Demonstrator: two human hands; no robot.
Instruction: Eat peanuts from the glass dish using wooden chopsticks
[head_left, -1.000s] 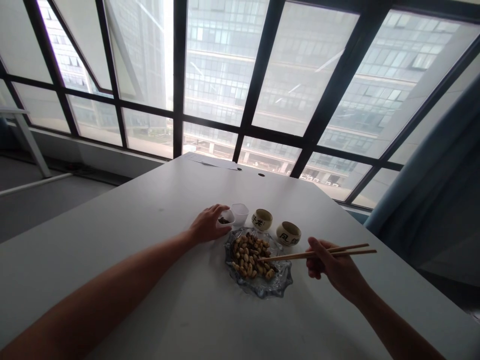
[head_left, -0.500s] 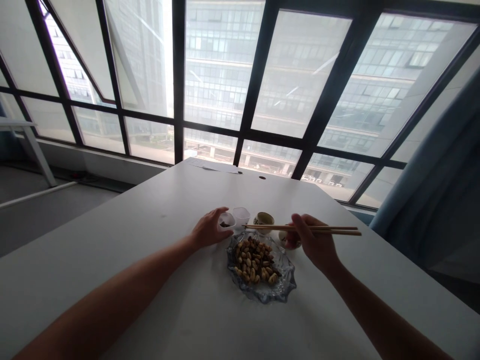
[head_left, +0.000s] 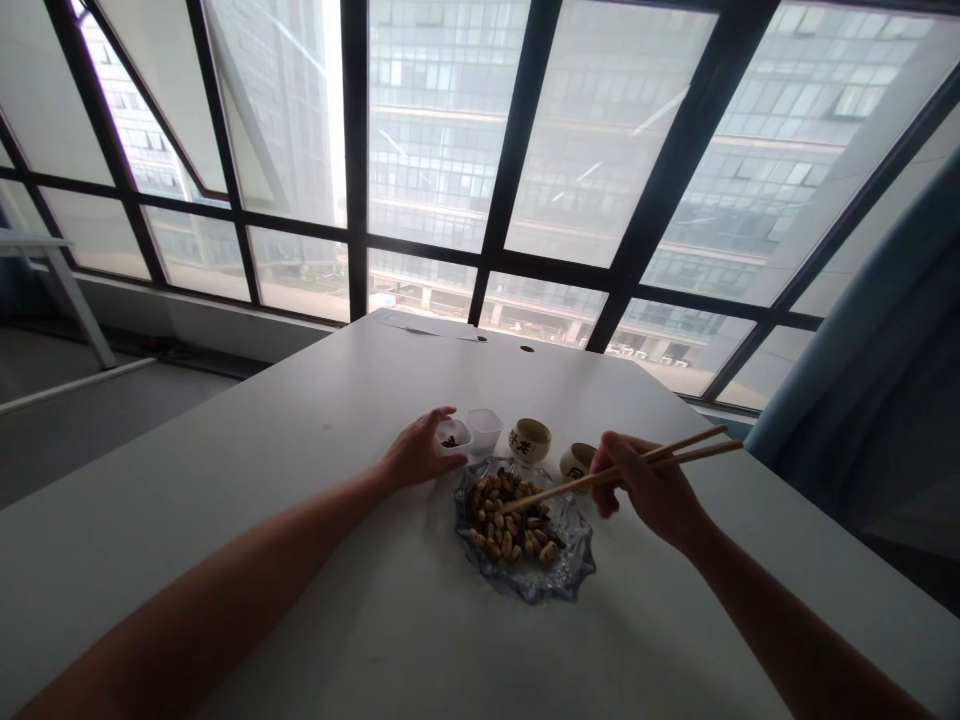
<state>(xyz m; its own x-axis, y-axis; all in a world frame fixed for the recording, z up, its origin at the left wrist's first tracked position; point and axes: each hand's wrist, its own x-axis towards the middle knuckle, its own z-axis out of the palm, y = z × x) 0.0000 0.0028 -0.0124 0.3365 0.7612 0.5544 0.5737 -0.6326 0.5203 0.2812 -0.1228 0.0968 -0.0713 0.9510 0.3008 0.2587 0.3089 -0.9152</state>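
Note:
My right hand (head_left: 646,482) is closed around a pair of wooden chopsticks (head_left: 581,485). Their tips are over the nuts (head_left: 504,525), which look like pistachios with some dark bits among them; whether the tips touch any I cannot tell. The nuts lie in a scalloped glass bowl (head_left: 576,570). My left hand (head_left: 416,450) grips a small clear plastic cup (head_left: 463,441) between thumb and fingers. A few dark pieces (head_left: 450,440) lie inside that cup, and it stands just behind the bowl's left side.
Beside the held cup is another clear plastic cup (head_left: 484,430). Two small ceramic cups with dark characters, one behind the bowl (head_left: 529,441) and one near my right hand (head_left: 576,461), stand on the white table (head_left: 300,590). Paper (head_left: 431,325) lies at the far edge, before the windows.
The chopsticks have swung from nearly level above the bowl to slanting down, their tips now over the nuts. My right hand has shifted slightly right. My left hand stays on its cup.

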